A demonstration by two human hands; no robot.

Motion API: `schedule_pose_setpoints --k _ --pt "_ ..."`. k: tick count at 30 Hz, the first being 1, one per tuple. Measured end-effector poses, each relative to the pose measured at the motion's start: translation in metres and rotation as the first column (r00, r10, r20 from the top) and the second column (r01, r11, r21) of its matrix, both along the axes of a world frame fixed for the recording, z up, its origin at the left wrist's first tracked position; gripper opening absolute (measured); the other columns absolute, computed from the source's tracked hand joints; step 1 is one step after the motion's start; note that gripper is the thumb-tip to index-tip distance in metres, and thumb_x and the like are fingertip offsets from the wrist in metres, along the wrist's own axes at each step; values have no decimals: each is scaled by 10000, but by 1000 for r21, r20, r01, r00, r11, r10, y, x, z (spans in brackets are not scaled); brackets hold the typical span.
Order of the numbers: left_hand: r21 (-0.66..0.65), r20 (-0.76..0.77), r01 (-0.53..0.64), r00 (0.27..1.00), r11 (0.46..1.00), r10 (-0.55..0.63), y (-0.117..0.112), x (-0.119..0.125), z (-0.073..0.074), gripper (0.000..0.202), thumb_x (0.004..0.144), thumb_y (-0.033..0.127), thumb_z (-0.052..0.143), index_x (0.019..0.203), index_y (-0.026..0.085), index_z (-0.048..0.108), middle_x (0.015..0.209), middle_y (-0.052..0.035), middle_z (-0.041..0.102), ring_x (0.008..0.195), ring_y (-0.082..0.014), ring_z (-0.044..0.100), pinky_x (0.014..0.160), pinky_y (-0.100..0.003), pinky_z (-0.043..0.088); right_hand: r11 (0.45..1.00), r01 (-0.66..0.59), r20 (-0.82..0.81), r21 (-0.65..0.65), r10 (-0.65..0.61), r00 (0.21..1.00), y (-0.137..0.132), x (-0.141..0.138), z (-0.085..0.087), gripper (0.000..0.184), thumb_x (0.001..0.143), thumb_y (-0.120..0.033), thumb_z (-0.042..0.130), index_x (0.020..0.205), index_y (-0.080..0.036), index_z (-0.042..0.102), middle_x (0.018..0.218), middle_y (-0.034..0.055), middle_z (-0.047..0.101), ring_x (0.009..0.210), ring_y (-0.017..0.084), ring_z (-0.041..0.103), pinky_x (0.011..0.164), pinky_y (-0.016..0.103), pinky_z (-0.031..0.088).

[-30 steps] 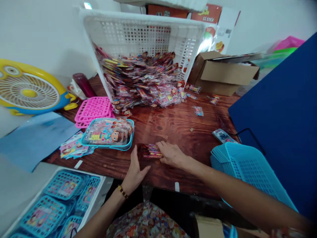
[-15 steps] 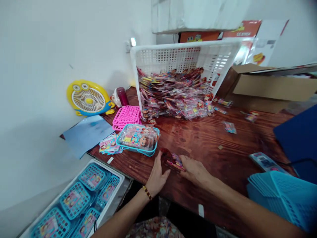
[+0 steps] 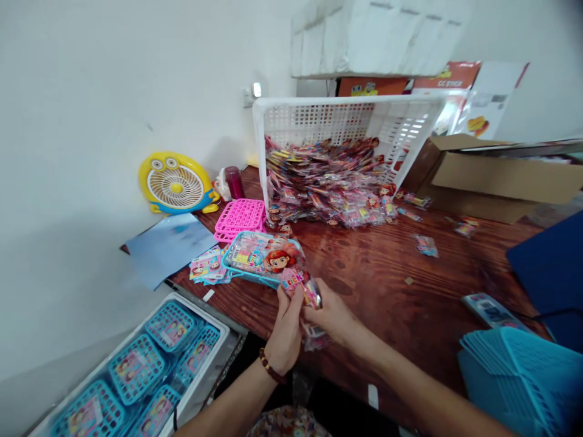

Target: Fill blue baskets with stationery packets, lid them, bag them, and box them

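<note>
Both my hands hold a small bundle of colourful wrapped packets (image 3: 304,290) upright just above the wooden table's (image 3: 392,303) near edge. My left hand (image 3: 285,334), with a bead bracelet at the wrist, is closed on the bundle's left side. My right hand (image 3: 334,315) grips its right side. Right behind the bundle lies a blue tray (image 3: 264,258) filled with packets and a cartoon-girl card. Further back, a tipped white crate (image 3: 346,130) spills a heap of the same packets (image 3: 332,182) onto the table.
Pink trays (image 3: 240,217), loose cards (image 3: 206,267), a yellow fan (image 3: 175,185) and a blue sheet (image 3: 168,246) lie at the left. A white bin of filled blue trays (image 3: 136,367) sits below left. Stacked blue trays (image 3: 523,376) stand at right, cardboard box (image 3: 496,176) behind.
My hands gathered the packets lying flat on the table and lifted them upright as a bundle toward me. The view swung left and pulled back.
</note>
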State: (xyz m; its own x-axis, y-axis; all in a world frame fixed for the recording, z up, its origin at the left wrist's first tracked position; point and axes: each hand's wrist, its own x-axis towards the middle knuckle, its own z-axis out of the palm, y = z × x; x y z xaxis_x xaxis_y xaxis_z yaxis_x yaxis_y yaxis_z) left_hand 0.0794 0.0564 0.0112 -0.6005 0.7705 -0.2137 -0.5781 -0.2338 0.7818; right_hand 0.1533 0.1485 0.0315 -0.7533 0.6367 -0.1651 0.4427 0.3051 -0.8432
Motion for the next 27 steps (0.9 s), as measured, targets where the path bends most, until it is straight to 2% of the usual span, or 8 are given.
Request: schedule_pose_setpoints --k 4,10,14,17,19,22,25,27 --pt "42 145 -87 986 995 81 2 0 11 587 796 423 727 1303 282 468 1274 -34 626 1161 -171 605 1029 -313 452 1000 9 -33 12 -8 999 -15 -15 0 313 712 -230 575 1013 -206 492 839 1 620 740 161 566 658 253 433" --pt "76 126 -5 992 997 -5 -12 -15 19 431 756 365 774 1129 220 613 1164 -37 684 1073 -188 646 970 -305 489 999 -22 -179 -29 16 984 -15 -14 4 284 727 -239 553 1007 -211 511 813 -25 602 697 137 531 634 241 422" --pt "42 98 48 994 998 -52 -23 -24 13 431 751 359 780 1126 191 650 1117 -60 707 1066 -212 651 982 -329 483 996 -53 -220 -72 36 975 -25 -16 -6 287 722 -224 545 1007 -207 523 829 -23 605 705 132 530 644 243 435" --pt "14 85 48 995 999 -49 -30 -22 4 435 804 413 725 1180 218 628 1225 -68 667 1174 -226 599 1025 -349 457 994 -91 -170 -67 78 982 -22 -14 -1 330 720 -219 562 1049 -205 537 846 -15 633 720 146 561 645 250 444" --pt "-39 13 59 998 998 -58 -33 -19 -2 439 837 440 682 1222 244 602 1325 -69 607 1250 -230 545 1050 -358 439 994 -113 -124 -2 112 986 -10 -13 13 341 745 -243 581 1081 -209 538 857 -6 652 734 160 588 650 257 448" --pt "-121 -215 22 975 992 -48 -37 -17 -5 485 870 447 634 1312 278 529 1369 -71 560 1272 -221 520 1086 -372 404 974 -86 -82 211 105 991 15 -25 42 365 807 -322 594 1148 -218 515 962 32 675 824 193 626 707 279 457" --pt "-168 -432 -87 902 982 6 -40 -24 -7 481 887 459 600 1318 266 505 1273 -77 602 1183 -213 573 1072 -381 408 896 -109 21 430 111 994 35 -58 67 376 854 -359 576 1193 -220 492 1086 70 661 922 224 635 750 302 467" --pt "-165 -549 -181 833 969 62 -40 -35 -10 449 899 451 583 1295 257 506 1229 -73 619 1158 -210 583 1050 -377 420 808 -190 151 558 127 980 40 -87 77 357 870 -343 569 1189 -206 489 1132 97 644 984 252 626 767 327 480"
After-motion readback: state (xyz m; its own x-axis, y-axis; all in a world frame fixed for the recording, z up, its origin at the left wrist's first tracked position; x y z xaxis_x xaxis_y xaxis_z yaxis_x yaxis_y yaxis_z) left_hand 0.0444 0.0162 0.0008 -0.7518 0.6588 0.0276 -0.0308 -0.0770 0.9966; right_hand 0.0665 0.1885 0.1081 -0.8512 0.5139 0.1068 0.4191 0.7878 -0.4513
